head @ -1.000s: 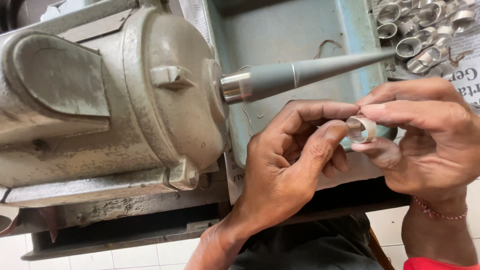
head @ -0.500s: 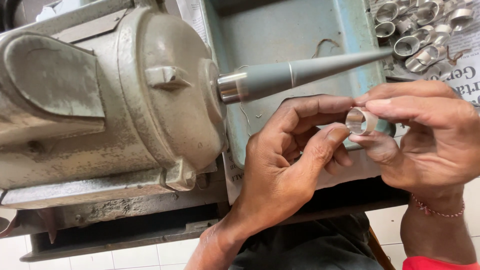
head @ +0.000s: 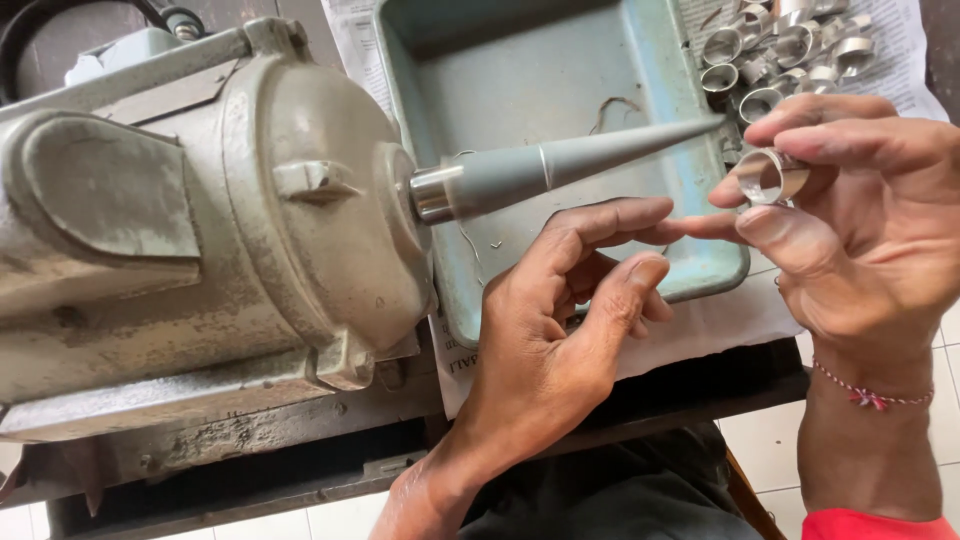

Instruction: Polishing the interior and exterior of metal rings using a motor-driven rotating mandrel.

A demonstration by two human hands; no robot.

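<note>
- We take the grey motor as our landmark: it lies on its side, filling the left of the view, its shaft pointing right so that work can be brought up to it from the seat.
- Right of the motor sits a blue-green tray, directly under the shaft, placed, we judge, to catch whatever falls.
- From the motor's shaft a grey tapered spindle juts out over the tray, its tip free.
- Our left hand hovers below the spindle, fingers loosely curled and holding nothing.
- Our right hand, farthest from the motor, pinches a silver ring between thumb and fingertips, its opening facing the spindle tip.
- Beyond the tray's far corner lies a heap of similar rings on newspaper, within easy reach.
</note>
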